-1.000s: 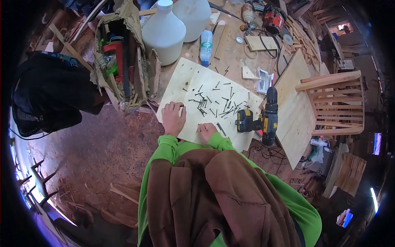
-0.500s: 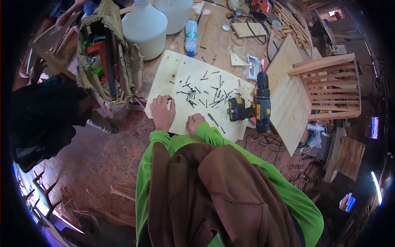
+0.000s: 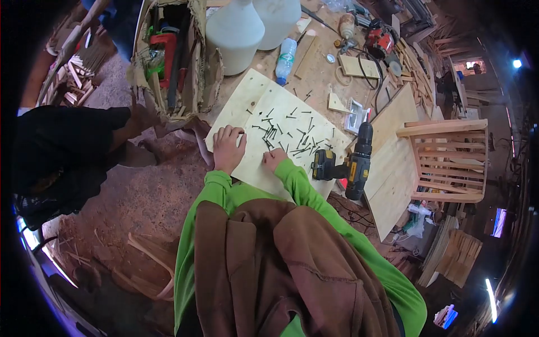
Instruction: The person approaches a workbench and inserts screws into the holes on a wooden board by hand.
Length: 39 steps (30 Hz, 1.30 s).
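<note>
Resting on the left side of the board point(image 3: 252, 168), the left hand point(image 3: 227, 148) had fingers extended, slightly apart. Right hand point(image 3: 274, 160) was on the board's near half, fingers curled; couldn't tell what they held. Screws point(image 3: 272, 132) lay scattered mid-board, drill point(image 3: 357, 168) at board's right edge, bottle point(image 3: 285, 59) just beyond board.

The pale cream, flat plywood board point(image 3: 238, 115) bears small dark spots. The thin metal screws point(image 3: 272, 132) are dark grey to black. The pistol-shaped power drill point(image 3: 356, 173) is black with yellow markings. The long fabric sleeves point(image 3: 365, 233) are lime green; the draped cloth garment point(image 3: 241, 253) is plain brown. The round-shouldered plastic jugs point(image 3: 233, 45) are milky white. The slim clear plastic bottle point(image 3: 286, 59) has a blue cap point(image 3: 281, 81). The wooden counter point(image 3: 315, 100) is mottled brown.
</note>
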### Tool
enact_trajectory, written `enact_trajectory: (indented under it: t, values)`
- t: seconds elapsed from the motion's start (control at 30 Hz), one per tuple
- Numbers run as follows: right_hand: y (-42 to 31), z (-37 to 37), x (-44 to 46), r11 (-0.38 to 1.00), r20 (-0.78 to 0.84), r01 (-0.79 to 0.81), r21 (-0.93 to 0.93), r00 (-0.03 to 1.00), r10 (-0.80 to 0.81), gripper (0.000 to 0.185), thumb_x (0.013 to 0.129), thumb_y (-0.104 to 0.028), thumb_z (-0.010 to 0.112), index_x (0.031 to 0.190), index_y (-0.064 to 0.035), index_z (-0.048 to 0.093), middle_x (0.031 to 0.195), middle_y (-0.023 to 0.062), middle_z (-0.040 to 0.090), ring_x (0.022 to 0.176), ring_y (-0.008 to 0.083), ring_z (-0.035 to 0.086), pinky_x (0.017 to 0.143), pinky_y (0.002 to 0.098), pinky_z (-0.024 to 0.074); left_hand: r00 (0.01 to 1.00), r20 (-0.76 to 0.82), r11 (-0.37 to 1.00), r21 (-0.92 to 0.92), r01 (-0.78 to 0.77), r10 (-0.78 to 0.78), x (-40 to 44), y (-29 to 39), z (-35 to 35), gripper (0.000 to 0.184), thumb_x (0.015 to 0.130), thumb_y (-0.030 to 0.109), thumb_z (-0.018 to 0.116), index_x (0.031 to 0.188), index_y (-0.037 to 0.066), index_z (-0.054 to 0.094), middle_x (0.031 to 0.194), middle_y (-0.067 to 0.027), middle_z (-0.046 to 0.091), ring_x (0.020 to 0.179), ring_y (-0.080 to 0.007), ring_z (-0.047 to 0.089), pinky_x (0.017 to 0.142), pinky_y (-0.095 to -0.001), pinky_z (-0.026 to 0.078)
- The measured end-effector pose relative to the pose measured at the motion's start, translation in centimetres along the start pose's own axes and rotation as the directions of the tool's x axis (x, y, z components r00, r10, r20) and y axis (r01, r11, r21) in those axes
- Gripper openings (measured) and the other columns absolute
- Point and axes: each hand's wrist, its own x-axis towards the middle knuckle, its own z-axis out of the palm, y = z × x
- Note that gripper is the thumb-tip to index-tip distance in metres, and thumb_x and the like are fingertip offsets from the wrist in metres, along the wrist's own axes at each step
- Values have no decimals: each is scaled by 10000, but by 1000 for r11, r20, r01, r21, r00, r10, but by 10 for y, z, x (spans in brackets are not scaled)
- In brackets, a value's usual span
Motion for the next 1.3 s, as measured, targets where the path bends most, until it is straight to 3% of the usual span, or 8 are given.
enact_trajectory:
  t: [0.13,0.23,0.37,0.57,0.7,1.0,1.1,1.3]
  values:
    - [7,3,8,997,30,-70,-24,997,71,378,880,-341,567,737,-27,720,783,250,672,770,412,671,743,462,539,1000,-13,999,-35,-7,7,0,-1,0,139,853,198,675,952,110,633,910,-50,573,929,-258,546,831,-408,396]
    - [8,1,8,999,42,-48,-4,998,49,372,942,-277,549,716,-14,686,517,88,570,426,184,530,453,349,436,999,-39,999,-43,-7,5,-1,-1,-1,128,857,191,674,944,107,631,893,-44,571,907,-250,548,815,-405,393]
    - [2,-5,3,970,133,-119,211,987,92,370,951,-259,554,713,5,658,475,45,509,349,142,447,368,314,347,999,-53,999,-51,7,-9,-2,-4,2,132,845,192,678,932,106,629,914,-56,576,926,-269,551,829,-418,413]
    - [-10,-12,-4,916,195,-258,308,959,205,355,947,-242,553,723,18,645,456,38,472,348,137,433,360,310,333,998,-60,997,-67,23,-27,-1,-5,2,127,842,187,678,906,96,616,894,-59,579,908,-269,556,819,-411,419]
    - [-20,-17,-7,923,183,-237,303,965,188,342,942,-223,545,703,7,629,458,34,464,347,133,423,359,302,326,998,-64,999,-52,18,-21,1,-8,4,130,843,188,677,898,91,610,880,-61,579,900,-265,557,815,-411,422]
    - [6,2,-18,872,235,-311,378,943,234,345,887,-274,589,680,-22,704,457,63,539,371,169,495,416,340,405,999,-51,999,-53,3,-5,1,-7,4,134,849,190,674,917,91,614,874,-63,576,884,-262,553,808,-409,418]
    - [3,7,-20,934,136,-238,267,969,208,360,899,-295,577,696,-34,721,472,73,561,397,176,518,451,347,430,998,-62,998,-55,-3,-1,1,-8,5,135,846,187,678,915,91,614,870,-62,573,875,-261,551,800,-407,415]
    - [-4,6,-28,966,89,-155,207,986,139,364,938,-269,529,724,-19,685,476,16,496,366,122,424,396,316,356,998,-62,998,-60,-3,0,0,-9,5,140,839,182,686,907,89,608,869,-64,571,871,-264,550,791,-411,413]
